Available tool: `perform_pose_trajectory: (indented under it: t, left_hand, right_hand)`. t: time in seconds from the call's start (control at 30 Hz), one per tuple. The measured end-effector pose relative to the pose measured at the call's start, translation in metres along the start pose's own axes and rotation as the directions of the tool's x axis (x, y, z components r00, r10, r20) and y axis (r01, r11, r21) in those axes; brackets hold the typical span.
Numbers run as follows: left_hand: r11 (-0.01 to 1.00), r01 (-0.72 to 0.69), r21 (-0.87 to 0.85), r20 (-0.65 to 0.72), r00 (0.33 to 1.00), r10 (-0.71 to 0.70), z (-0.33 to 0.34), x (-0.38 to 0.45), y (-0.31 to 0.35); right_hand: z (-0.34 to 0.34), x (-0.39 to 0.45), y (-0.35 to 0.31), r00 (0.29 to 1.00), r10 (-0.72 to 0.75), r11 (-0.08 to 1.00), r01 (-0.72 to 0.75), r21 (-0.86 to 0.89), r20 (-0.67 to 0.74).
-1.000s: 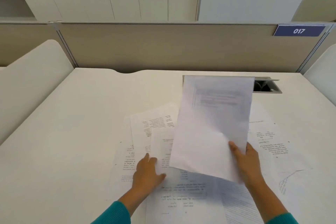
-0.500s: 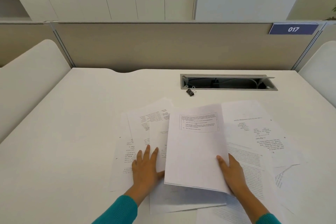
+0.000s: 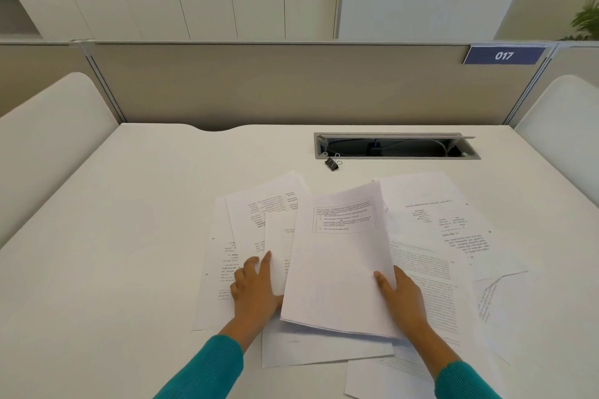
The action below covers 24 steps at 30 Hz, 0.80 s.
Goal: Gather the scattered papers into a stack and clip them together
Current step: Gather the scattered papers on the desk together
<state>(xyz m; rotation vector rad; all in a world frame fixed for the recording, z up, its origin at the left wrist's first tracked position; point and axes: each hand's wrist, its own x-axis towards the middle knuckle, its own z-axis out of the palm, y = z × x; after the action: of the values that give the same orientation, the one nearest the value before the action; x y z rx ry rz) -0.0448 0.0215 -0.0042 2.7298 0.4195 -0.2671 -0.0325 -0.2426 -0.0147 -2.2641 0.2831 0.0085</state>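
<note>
Papers (image 3: 337,256): right hand (image 3: 403,293) pinches them, fingers hidden; left hand (image 3: 256,288) presses flat.

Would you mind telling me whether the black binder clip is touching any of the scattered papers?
Apart. The head view shows the binder clip lying by the cable slot, with bare desk between it and the nearest of the papers.
</note>
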Motion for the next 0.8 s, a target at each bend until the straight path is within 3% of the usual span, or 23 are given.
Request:
perform_pose_trajectory:
  t: [0.17, 0.3, 0.47, 0.67, 0.8]
  left_hand:
    - [1.0, 0.004, 0.021, -0.044, 0.999, -0.003, 0.002, -0.004, 0.004]
    - [0.985, 0.076, -0.156, -0.001, 0.997, -0.077, -0.003, -0.001, 0.011]
    - [0.957, 0.171, -0.233, 0.02, 0.985, -0.171, -0.01, 0.004, 0.019]
    - [0.765, 0.198, -0.613, 0.028, 0.973, -0.23, -0.014, 0.006, 0.02]
    - [0.719, 0.167, -0.675, 0.024, 0.979, -0.205, -0.014, 0.005, 0.018]
  right_hand:
    - [0.003, -0.005, 0.0, 0.999, 0.009, 1.0, -0.008, 0.02, -0.03]
    - [0.0, -0.002, 0.0, 1.0, 0.024, 0.999, -0.023, 0.034, -0.01]
    - [0.0, -0.002, 0.0, 1.0, 0.028, 1.0, -0.028, 0.012, 0.003]
    - [0.002, -0.003, -0.001, 1.0, 0.025, 1.0, -0.025, -0.004, -0.002]
    - [0.002, -0.004, -0.002, 1.0, -0.006, 0.997, 0.007, -0.081, 0.015]
